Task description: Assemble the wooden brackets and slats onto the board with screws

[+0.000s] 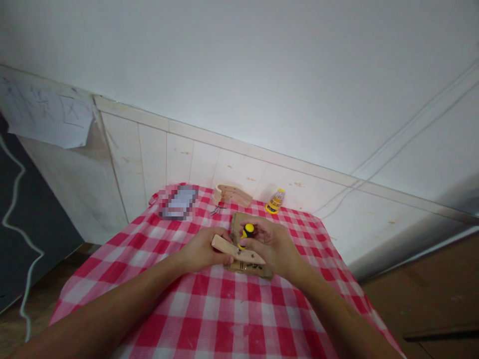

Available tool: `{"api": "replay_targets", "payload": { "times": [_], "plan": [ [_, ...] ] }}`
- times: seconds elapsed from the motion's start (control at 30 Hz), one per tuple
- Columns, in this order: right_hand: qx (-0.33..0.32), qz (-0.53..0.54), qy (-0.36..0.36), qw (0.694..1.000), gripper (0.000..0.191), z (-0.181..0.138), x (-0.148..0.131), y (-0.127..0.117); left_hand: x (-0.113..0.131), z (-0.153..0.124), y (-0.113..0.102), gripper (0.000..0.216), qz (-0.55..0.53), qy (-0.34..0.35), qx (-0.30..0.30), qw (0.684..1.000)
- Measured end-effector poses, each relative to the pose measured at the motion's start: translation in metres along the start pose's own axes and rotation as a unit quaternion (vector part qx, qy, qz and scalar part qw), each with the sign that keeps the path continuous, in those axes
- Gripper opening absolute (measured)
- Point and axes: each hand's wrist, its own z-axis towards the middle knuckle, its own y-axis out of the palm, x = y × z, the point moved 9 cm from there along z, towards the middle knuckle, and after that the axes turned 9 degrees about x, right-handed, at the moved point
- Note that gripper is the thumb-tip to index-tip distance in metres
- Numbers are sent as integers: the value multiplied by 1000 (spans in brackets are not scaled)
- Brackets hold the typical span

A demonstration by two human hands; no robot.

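Observation:
My left hand [210, 248] is closed around the left end of a light wooden piece [224, 245], which has holes along it and a tapered right end. In my right hand [275, 244] is a small screwdriver [248, 230] with a yellow and black handle, tilted slightly and pointing down at the wood. Its tip meets the piece near a hole; whether a screw sits there is too small to tell. Beneath both lies a flat brown cardboard piece [251, 270] with dark print, partly hidden by my hands.
Along the back stand curved wooden pieces [235, 194] with holes, and small metal screws [217, 210] lie before them. A yellow-capped clear container [276, 201] is at back right. A blurred flat rectangular object [180, 202] lies back left. A checked cloth [209, 326] covers the table against the wall.

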Motion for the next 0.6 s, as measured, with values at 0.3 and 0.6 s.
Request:
{"api": "replay_targets", "payload": {
  "times": [0.3,0.6],
  "plan": [
    [68,-30,-10,997,15,0,-4,-12,-1,0,0,32,0,-1,-3,1000],
    [95,-4,27,995,25,-1,5,-14,0,0,1,26,-3,-8,-7,1000]
  ]
}}
